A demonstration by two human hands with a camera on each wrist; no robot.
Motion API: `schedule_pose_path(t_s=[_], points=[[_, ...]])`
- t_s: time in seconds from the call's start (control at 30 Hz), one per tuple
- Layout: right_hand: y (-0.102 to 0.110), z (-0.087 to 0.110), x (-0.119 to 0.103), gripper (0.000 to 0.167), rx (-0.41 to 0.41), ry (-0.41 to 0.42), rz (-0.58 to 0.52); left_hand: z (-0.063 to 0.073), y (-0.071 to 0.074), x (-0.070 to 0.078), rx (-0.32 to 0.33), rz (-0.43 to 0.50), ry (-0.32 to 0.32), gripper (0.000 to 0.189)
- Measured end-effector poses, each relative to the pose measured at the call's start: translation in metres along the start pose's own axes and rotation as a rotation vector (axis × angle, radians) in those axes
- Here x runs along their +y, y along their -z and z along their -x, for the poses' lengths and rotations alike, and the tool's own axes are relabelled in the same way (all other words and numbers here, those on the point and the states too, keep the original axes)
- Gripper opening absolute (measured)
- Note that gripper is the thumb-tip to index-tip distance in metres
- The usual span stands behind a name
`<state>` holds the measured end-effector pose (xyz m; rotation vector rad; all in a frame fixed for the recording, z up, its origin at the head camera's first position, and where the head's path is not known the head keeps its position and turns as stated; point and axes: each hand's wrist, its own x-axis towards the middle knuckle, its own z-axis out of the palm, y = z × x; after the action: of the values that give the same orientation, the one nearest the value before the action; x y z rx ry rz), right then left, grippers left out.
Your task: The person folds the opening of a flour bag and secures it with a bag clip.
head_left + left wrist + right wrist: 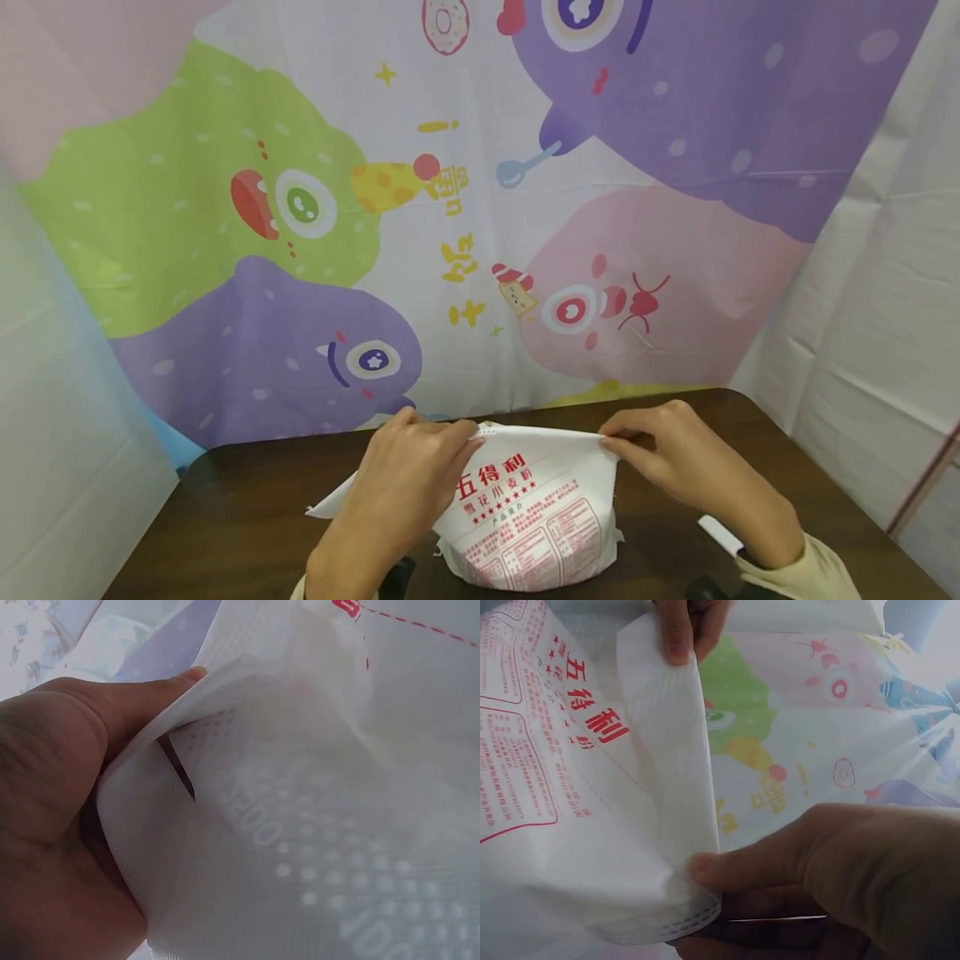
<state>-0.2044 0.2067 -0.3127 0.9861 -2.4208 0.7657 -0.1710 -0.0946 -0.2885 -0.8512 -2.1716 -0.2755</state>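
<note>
A white flour bag with red Chinese print stands on the dark wooden table, bulging at its base. My left hand pinches the bag's top edge on the left, the thumb on the near side. At the upper right corner, my right hand pinches the same edge between thumb and fingers. The edge is stretched nearly straight between the two hands. In the left wrist view, the left hand holds a fold of the bag. The right wrist view shows the thumb of the right hand on the bag.
The brown table has rounded back corners. A white object lies partly hidden beside the right forearm. Behind the table hangs a cloth with cartoon monsters, and pale cloth walls close in the sides.
</note>
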Motion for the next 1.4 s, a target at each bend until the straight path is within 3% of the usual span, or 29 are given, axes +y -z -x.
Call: schedule_pose_path(t_s=[0.23,0.37,0.57,0.67,0.77,1.0,1.2,1.4], points=[[-0.001,0.0,0.0,0.009,-0.041,-0.01,-0.027,0.0,0.0,0.002,-0.009,-0.01,0.012,0.034],[0.0,0.0,0.0,0.01,-0.058,-0.01,-0.036,0.001,0.001,0.002,-0.006,-0.006,0.014,0.032],[-0.001,0.001,0.002,0.014,-0.01,0.034,0.005,0.002,0.001,0.0,-0.028,0.008,0.019,0.018],[0.0,0.001,0.003,0.014,0.013,0.056,0.028,0.001,0.001,-0.001,-0.042,0.012,0.027,0.019],[0.0,0.001,0.003,0.013,0.012,0.048,0.025,0.001,0.0,-0.001,-0.047,0.012,0.034,0.026],[-0.008,-0.001,0.0,0.011,0.0,0.0,-0.008,0.0,-0.005,0.003,-0.083,0.02,0.054,0.019],[-0.021,-0.005,-0.003,0.011,0.043,0.068,-0.053,-0.001,-0.006,0.004,-0.138,-0.015,0.058,0.029],[-0.024,-0.006,0.0,0.007,0.114,0.121,-0.111,0.0,-0.003,0.0,-0.121,0.011,0.034,0.021]])
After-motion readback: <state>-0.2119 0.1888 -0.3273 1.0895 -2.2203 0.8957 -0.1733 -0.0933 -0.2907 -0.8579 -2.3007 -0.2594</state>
